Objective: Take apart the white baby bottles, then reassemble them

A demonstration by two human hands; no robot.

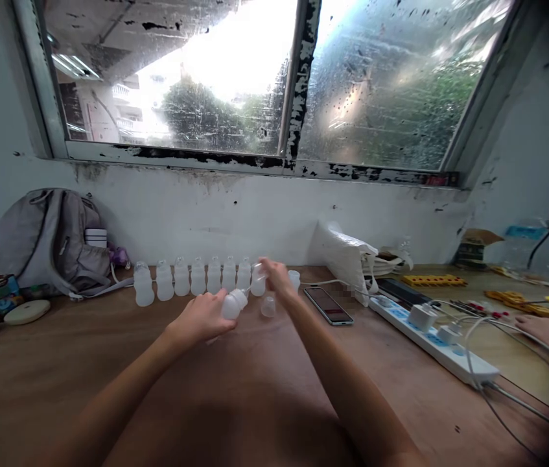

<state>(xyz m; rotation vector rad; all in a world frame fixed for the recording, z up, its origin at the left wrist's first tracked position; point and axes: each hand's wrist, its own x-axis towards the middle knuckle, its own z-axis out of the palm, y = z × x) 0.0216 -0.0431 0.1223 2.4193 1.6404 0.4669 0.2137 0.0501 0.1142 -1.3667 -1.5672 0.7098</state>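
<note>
A translucent bottle (231, 305) is gripped by the left hand (203, 318); grip of the right hand (278, 277) cannot be determined. Upright bottles (198, 279) are aligned far left.

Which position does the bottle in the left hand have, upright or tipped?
Tipped: the bottle leans in the left hand, its neck slanting up toward the right hand, unlike the standing bottles behind it.

Bare forearms (142, 366) stretched forward, left grip (209, 316) curled, right grip (275, 277) higher, fingers bent
</note>
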